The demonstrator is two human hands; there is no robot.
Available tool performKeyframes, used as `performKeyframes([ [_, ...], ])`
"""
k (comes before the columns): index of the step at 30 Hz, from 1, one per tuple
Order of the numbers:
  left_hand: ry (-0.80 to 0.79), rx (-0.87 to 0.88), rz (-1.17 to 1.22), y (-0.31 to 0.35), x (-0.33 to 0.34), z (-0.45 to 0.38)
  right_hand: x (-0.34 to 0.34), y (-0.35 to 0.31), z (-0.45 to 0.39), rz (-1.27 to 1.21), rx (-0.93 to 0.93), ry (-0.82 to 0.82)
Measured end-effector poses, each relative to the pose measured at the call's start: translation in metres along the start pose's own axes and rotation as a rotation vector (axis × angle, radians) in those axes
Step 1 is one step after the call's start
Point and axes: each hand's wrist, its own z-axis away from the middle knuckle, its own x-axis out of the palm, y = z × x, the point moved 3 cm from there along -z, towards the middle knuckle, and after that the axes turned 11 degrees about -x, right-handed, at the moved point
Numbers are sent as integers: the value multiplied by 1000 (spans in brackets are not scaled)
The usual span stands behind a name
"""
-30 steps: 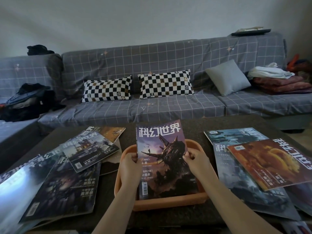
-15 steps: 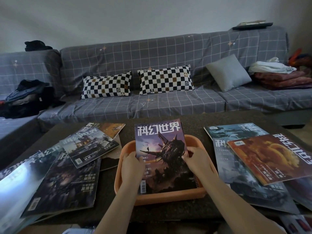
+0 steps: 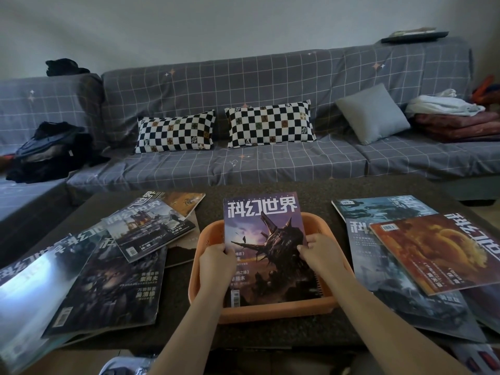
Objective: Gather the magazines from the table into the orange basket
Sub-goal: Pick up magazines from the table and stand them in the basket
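A purple-covered magazine (image 3: 266,239) lies in the orange basket (image 3: 273,311) at the middle of the dark table (image 3: 319,190), its top end sticking out over the far rim. My left hand (image 3: 216,259) grips its left edge and my right hand (image 3: 320,250) grips its right edge, both inside the basket. Several magazines lie overlapped on the left, among them a dark one (image 3: 108,288) and a grey-blue one (image 3: 151,231). On the right an orange-red magazine (image 3: 438,250) lies over blue ones (image 3: 378,209).
A grey checked sofa (image 3: 270,169) runs behind the table with two chequered cushions (image 3: 176,131), a grey cushion (image 3: 372,113), folded blankets (image 3: 457,123) and dark clothes (image 3: 46,150). More magazines hang over the table's near right edge (image 3: 476,358).
The purple magazine has come down lower into the basket and lies flatter. Both hands have stayed on its edges.
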Motion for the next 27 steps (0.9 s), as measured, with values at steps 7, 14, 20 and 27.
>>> performKeyframes([
  [7, 12, -31, 6, -2, 1, 3, 1, 0, 0, -11, 34, 3],
  [14, -35, -39, 20, 1, 11, 3, 3, -2, 1, -124, 14, -19],
  [20, -100, -41, 58, 2, 7, 2, -2, -4, 2, -129, 19, -71],
  [27, 27, 189, 98, 35, 8, 23, -29, -18, 15, -200, -30, 0],
])
